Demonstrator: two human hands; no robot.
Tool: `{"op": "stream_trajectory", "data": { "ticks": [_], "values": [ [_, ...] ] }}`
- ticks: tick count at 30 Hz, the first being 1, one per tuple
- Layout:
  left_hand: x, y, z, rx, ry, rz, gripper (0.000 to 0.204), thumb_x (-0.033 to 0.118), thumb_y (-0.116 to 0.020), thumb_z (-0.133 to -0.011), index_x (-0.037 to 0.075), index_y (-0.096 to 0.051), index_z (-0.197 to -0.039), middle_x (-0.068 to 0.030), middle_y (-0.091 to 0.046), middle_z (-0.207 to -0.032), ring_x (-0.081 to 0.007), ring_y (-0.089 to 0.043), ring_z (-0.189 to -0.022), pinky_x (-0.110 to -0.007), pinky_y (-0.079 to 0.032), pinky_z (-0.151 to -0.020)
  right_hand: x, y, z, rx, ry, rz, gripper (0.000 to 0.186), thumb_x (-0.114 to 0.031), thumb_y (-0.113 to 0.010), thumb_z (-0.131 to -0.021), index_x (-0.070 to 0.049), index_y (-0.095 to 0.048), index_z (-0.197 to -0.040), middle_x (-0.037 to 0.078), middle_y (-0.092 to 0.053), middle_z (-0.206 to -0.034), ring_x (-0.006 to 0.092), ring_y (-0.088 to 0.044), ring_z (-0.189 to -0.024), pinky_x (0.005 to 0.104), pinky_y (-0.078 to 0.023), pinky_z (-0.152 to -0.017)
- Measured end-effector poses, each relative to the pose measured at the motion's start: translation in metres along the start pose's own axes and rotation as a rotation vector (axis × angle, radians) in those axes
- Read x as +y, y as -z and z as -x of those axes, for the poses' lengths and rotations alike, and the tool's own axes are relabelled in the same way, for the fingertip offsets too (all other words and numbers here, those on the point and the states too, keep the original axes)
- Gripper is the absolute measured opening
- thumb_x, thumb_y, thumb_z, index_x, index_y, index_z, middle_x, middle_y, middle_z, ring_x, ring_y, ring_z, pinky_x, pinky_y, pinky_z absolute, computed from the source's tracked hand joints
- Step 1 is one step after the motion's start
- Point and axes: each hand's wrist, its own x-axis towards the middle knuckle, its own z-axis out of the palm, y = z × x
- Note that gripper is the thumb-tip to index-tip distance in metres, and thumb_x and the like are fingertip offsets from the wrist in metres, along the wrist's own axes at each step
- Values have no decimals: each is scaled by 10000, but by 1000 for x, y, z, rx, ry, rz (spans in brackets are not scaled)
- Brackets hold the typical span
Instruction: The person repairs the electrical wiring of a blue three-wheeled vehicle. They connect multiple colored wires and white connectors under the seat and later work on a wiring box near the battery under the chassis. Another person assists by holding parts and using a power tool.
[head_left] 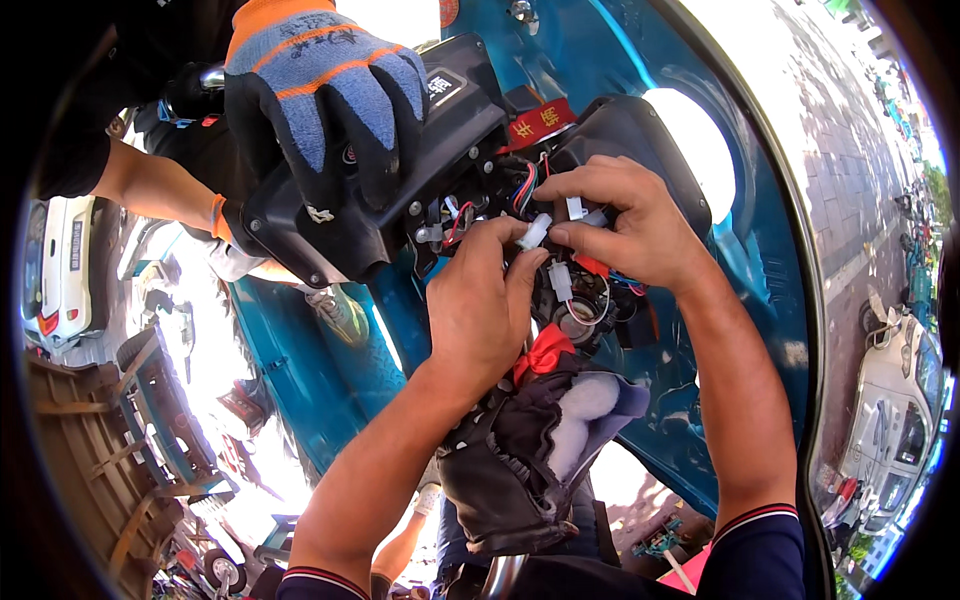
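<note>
Fingertips [512, 228] pinch a slanted white plug connector [534, 232]

At the left, a co-worker's gloved hand [325, 105] spreads over a black plastic housing [457, 138], apart from our own fingers.

Next comes our left hand [478, 300], its thumb and index finger closed on the plug connector, which lies at their tips, up and to the right of the palm. We see its long axis run aslant, from lower left to upper right, so that its upper end points toward our other hand. As we judge it, everything turns on that slant: the left holds the piece, while the right thumb is just beside its right flank, and we cannot tell if they touch.

Above it we see a bundle of coloured wires [525, 188]. Just below and to its right, a second white connector [560, 281] hangs nearly upright on thin leads.

Farthest right, our right hand [645, 225] curves thumb and index finger inward, well parted. A third white connector [576, 209] shows in the gap between them; whether they grip it, we cannot tell.
</note>
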Motion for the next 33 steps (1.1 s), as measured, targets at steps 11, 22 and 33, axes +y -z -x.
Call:
{"op": "stream_trajectory", "data": {
  "ticks": [11, 22, 33],
  "values": [
    [-4, 7, 0, -120, 225, 414, 314, -31, -608, -1033, -55, -564, -1343, -140, -710, -1224, -164, -699, -1124, -297, -523, -998, 4, -1, -1, 10, 37, 63, 208, -175, -838, -843, -101, -745, -1015, 80, -690, -867, 290, -656, -840, 422, -496, -759],
    [-5, 1, -1, 33, 174, 303, 216, 60, -552, -1058, -39, -580, -1248, -145, -787, -1007, -167, -741, -947, -311, -551, -889, 6, 0, -3, -72, -126, -397, 403, -10, -730, -916, -13, -669, -1314, 18, -709, -1023, 82, -636, -921, 268, -527, -811],
    [-20, 0, -10, 45, 95, 225, 243, 121, -580, -1075, -53, -582, -1245, -36, -722, -877, -70, -600, -805, -230, -475, -779, 26, -8, -15, -8, -6, -234, 457, -171, -826, -910, 42, -699, -1293, 141, -806, -1026, 183, -763, -929, 326, -587, -866]
  ]
}}
